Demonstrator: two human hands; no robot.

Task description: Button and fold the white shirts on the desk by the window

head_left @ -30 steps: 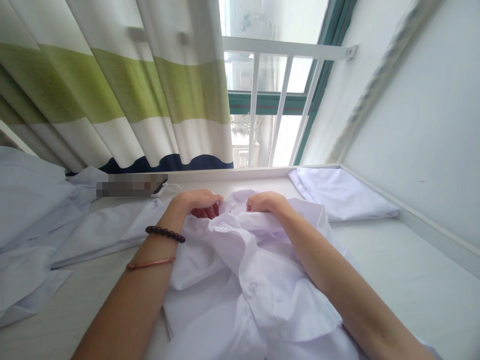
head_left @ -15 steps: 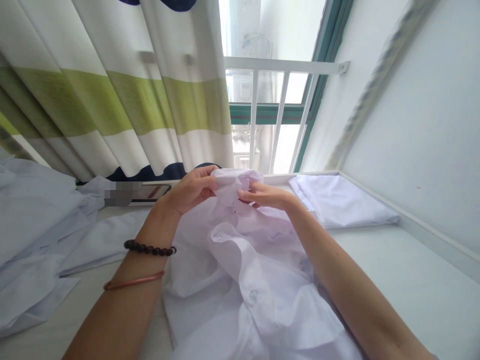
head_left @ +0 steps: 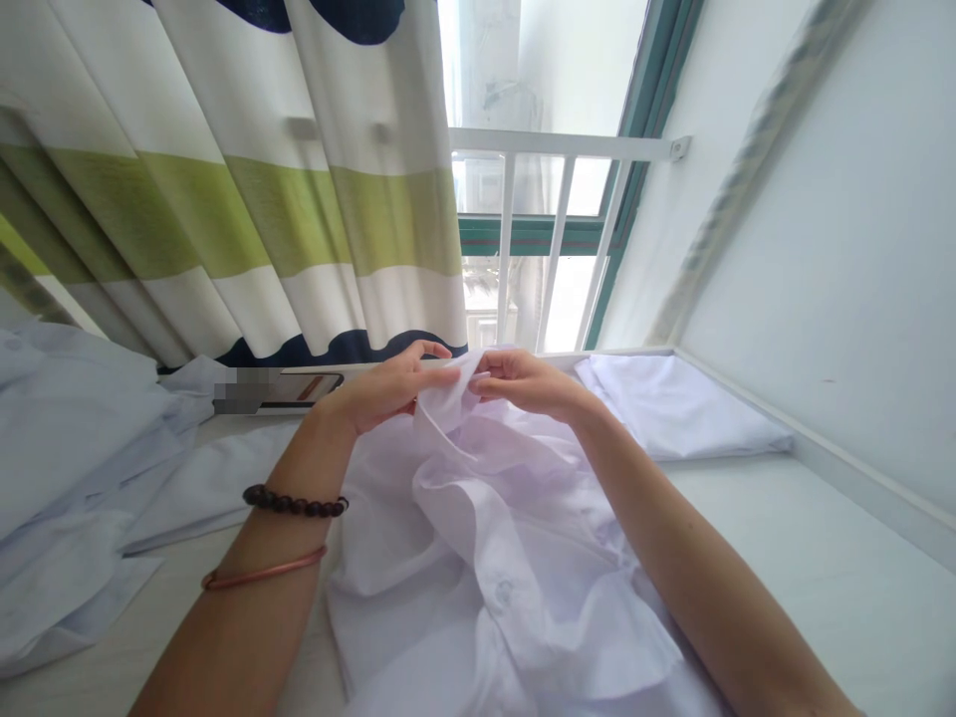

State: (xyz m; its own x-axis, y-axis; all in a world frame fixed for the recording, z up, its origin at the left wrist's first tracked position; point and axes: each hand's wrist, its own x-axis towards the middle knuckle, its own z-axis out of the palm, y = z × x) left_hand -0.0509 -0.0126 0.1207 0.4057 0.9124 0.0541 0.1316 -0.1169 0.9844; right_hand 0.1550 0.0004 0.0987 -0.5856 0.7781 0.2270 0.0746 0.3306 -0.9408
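A crumpled white shirt (head_left: 448, 538) lies spread before me, its button placket curling up the middle. At its far end my left hand (head_left: 392, 386) pinches the raised cloth between thumb and fingers, the index finger lifted away. Close beside it, my right hand (head_left: 523, 380) is closed on the same fold, thumb against curled fingertips. The left wrist wears a dark bead bracelet (head_left: 295, 502) and a copper-coloured bangle (head_left: 265, 569). Whatever small detail sits between the fingertips is too hidden to make out.
A heap of white garments (head_left: 67, 428) fills the left side. Behind it lies a phone (head_left: 310, 388), partly blurred out. At the far right rests a folded white cloth (head_left: 679, 403) by the wall. Beyond are a striped curtain (head_left: 284, 209) and a white railing (head_left: 568, 144) before the window.
My left fingers have loosened and shifted slightly right, the index finger now raised. The fold between my hands has narrowed and turned, while my right hand has drawn its fingers in.
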